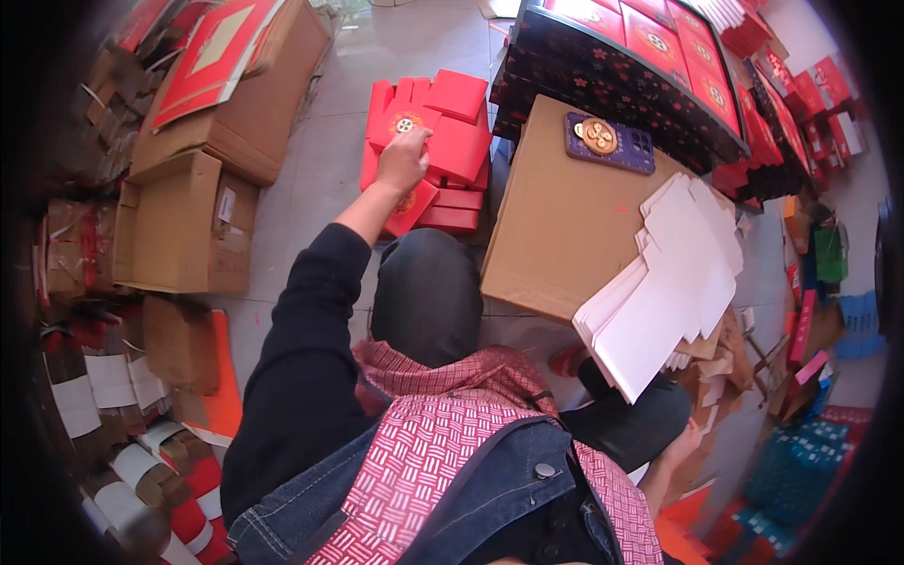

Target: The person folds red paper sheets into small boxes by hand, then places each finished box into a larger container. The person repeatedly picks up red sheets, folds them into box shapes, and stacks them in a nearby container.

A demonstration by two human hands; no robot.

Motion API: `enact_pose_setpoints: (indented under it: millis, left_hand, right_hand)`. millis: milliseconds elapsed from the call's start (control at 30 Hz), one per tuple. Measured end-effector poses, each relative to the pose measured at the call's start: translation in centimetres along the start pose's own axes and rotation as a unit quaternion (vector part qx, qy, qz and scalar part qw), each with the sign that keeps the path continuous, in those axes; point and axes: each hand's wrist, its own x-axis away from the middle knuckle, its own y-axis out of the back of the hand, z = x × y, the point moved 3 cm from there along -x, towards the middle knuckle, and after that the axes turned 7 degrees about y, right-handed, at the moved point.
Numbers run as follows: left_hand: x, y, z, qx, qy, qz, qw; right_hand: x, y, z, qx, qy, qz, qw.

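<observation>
My left hand (403, 160) reaches forward to a pile of small red boxes (443, 151) on the floor. Its fingers close over the edge of one red box with a round gold emblem (400, 122) at the top of the pile. My right hand (680, 450) hangs low by my right thigh, partly hidden under a fanned stack of white flat card sheets (669, 282); whether it holds anything is not visible. My knee in dark trousers (428, 292) lies between the pile and my body.
A brown cardboard surface (556, 217) stands to the right, with a purple phone (610, 141) on it. Behind it are dark patterned trays of red boxes (650, 56). Open brown cartons (188, 226) and card scraps crowd the left side.
</observation>
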Motion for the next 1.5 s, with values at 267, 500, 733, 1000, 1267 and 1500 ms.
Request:
enact_pose_setpoints:
  millis: [267,500,733,1000,1267,1500]
  left_hand:
    - [3.4,-2.7,-3.7,-0.094,-0.128,0.093,0.983]
    - [9.5,-3.6,1.4,-0.159,-0.043,0.209,0.964]
    - [5.8,-1.8,3.2,-0.175,0.063,0.329,0.926]
    - [4.6,-4.6,5.0,-0.106,-0.025,0.266,0.958]
    - [5.5,-0.1,2.0,-0.124,0.036,0.149,0.980]
    - [7.7,0.7,7.2,-0.058,0.285,0.009,0.957]
  right_hand:
    - [0.7,0.0,1.3,0.074,-0.060,-0.049,0.994]
    - [0.4,-1.2,2.8,0.068,-0.069,-0.032,0.995]
    - [0.6,-1.4,3.4,0.102,-0.074,-0.032,0.991]
    - [0.4,-0.8,2.7,0.110,-0.072,-0.025,0.991]
    - [0.5,-2.3,3.9,0.119,-0.055,-0.060,0.990]
    - [-0.9,-2.8,1.4,0.037,-0.028,-0.001,0.999]
